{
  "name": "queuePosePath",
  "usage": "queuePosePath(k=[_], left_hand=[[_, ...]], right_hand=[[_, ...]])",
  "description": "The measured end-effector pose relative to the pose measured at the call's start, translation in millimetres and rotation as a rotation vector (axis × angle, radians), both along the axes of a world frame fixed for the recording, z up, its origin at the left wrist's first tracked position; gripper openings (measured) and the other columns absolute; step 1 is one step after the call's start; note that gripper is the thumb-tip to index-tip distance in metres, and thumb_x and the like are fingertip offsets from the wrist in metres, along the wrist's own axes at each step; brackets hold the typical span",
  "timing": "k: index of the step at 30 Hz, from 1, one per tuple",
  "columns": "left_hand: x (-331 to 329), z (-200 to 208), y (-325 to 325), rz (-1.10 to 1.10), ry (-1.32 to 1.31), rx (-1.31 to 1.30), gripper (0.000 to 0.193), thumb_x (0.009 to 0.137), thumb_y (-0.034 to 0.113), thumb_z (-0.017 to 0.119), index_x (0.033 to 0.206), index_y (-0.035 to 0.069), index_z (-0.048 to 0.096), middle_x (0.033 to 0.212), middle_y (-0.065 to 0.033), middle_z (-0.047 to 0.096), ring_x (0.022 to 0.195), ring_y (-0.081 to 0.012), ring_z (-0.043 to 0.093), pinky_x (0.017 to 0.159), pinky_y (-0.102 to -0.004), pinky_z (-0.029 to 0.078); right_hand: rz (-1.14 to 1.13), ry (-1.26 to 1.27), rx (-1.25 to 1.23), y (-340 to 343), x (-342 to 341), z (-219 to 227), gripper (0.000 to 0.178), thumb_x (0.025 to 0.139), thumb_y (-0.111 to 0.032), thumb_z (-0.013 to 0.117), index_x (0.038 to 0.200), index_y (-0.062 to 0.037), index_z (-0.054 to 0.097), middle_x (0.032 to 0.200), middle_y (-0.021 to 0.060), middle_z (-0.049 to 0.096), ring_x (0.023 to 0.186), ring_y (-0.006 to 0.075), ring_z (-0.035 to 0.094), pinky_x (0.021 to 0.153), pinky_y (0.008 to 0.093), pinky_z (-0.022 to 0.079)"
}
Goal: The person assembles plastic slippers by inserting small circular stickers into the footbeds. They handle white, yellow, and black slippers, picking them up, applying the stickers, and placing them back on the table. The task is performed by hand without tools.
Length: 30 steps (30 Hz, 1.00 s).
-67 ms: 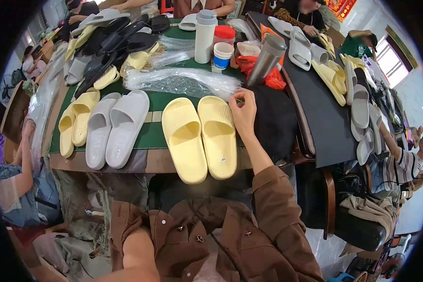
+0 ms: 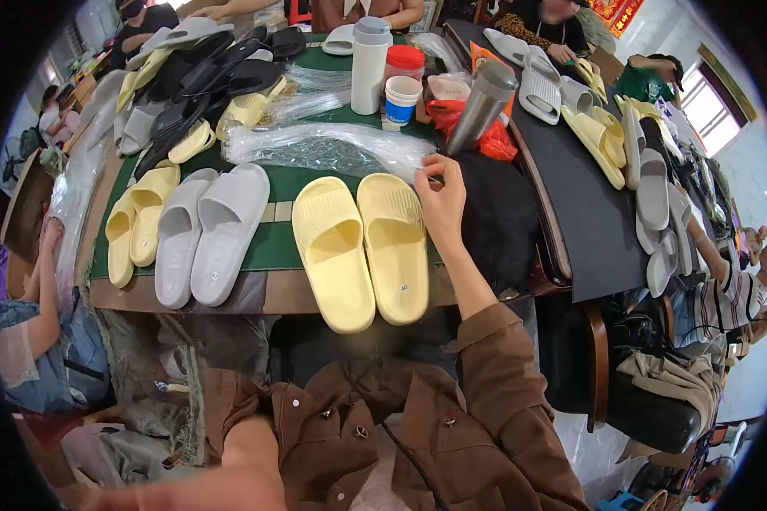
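Observation:
A pair of pale yellow slide slippers [image 2: 399, 255] lies side by side at the table's front edge, toes pointing away. Just right of their toes is my right hand [image 2: 442, 200], thumb and forefinger curled together in a pinch. The fingertips meet the right end of a bundle of clear plastic bags [image 2: 324, 146]; what lies between them is too small to make out. My left hand [image 2: 175, 496] is a blur along the lower edge, below the table, its fingers smeared by motion. Left of the yellow pair are grey slides [image 2: 230, 234] and a smaller yellow pair [image 2: 152, 213].
A white bottle [image 2: 370, 68], a paper cup [image 2: 400, 100], a red-lidded jar [image 2: 405, 61] and a steel tumbler [image 2: 482, 106] stand beyond the bags. Black slippers [image 2: 204, 77] are heaped at the back left. More slides lie on the black table [image 2: 584, 221] at right, where other people sit.
My left hand has swung into view along the lower edge, blurred, as the left forearm shifts. My right hand stays almost in place by the bag bundle.

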<state>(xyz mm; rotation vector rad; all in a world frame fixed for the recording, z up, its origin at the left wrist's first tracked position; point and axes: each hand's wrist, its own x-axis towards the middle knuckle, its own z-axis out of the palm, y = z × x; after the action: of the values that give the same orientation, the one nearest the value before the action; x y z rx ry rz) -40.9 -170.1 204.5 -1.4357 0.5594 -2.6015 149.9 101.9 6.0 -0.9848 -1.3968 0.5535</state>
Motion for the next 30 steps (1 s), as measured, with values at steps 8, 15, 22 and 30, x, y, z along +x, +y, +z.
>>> queuePosePath(k=[8, 15, 22, 30], left_hand=[[12, -118, 83, -0.236, 0.356, -1.542, 0.044, 0.099, 0.024, 0.041, 0.136, 0.0, 0.037, 0.123, -0.0115, 0.05, 0.105, -0.0207, 0.053, 0.091, -0.0335, 0.044], [13, -144, 104, -0.709, 0.225, -1.707, 0.041, 0.104, 0.026, 0.034, 0.139, 0.005, 0.033, 0.115, -0.0109, 0.054, 0.102, -0.018, 0.056, 0.088, -0.0329, 0.045], [-23, -172, 124, -0.529, -0.032, -1.68, 0.019, 0.1, 0.011, 0.039, 0.108, 0.002, 0.052, 0.097, -0.006, 0.057, 0.084, -0.0118, 0.054, 0.079, -0.0259, 0.045], [-9, -172, 96, -0.477, 0.461, -1.797, 0.016, 0.094, 0.002, 0.039, 0.1, 0.0, 0.055, 0.084, -0.003, 0.06, 0.06, -0.0052, 0.044, 0.056, -0.0198, 0.037]], right_hand=[[0.493, 0.414, -0.119, -69, -19, 70, 0.011, 0.09, 0.003, 0.052, 0.089, -0.0014, 0.043, 0.098, 0.0136, 0.061, 0.106, 0.0258, 0.062, 0.074, 0.0307, 0.058], [0.675, 0.132, -0.318, -137, -6, 50, 0.005, 0.094, 0.0, 0.049, 0.097, -0.0006, 0.045, 0.089, 0.0122, 0.062, 0.076, 0.0154, 0.063, 0.066, 0.0253, 0.054], [0.8, 0.163, -0.545, -164, 37, 50, 0.007, 0.096, -0.001, 0.045, 0.103, -0.0025, 0.047, 0.075, 0.0083, 0.062, 0.053, 0.0071, 0.054, 0.042, 0.0168, 0.035], [0.56, 0.123, -0.595, -130, 32, 47, 0.015, 0.095, -0.006, 0.049, 0.108, -0.0034, 0.055, 0.075, -0.0008, 0.056, 0.062, 0.0018, 0.046, 0.053, 0.0152, 0.034]])
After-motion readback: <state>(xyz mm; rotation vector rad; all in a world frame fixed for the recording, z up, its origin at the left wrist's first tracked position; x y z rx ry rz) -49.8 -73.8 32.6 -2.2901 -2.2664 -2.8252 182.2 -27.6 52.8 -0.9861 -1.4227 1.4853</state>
